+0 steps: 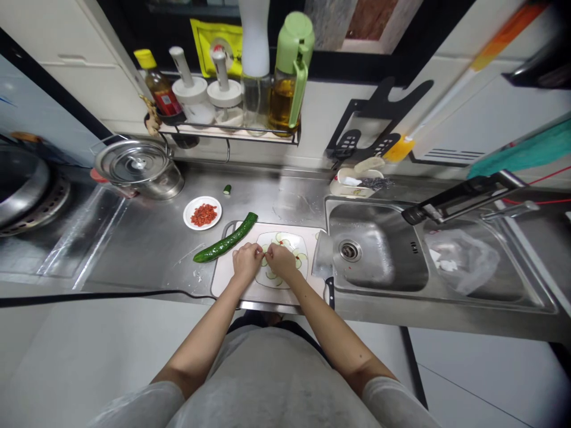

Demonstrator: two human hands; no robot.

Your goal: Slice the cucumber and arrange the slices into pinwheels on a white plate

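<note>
Both hands meet over the left part of a white square plate [292, 280], which lies on a pale cutting board [241, 291]. My left hand [247, 261] is closed in a pinch at the plate's left edge. Beside it, my right hand [281, 261] is pinched too, fingertips close to the left ones. Whatever is between the fingers is too small to make out. Thin pale-green cucumber slices [301, 258] with small red bits are arranged in curves on the plate. A cleaver [323, 255] lies along the board's right edge. A whole-skinned cucumber [226, 241] rests across its upper left corner.
A small white dish [187, 215] holds chopped red pieces, with a cucumber end [227, 189] behind it. A lidded steel pot [165, 181] stands back left. A sink [379, 261] lies right. Above, a rack [263, 138] carries bottles and jars.
</note>
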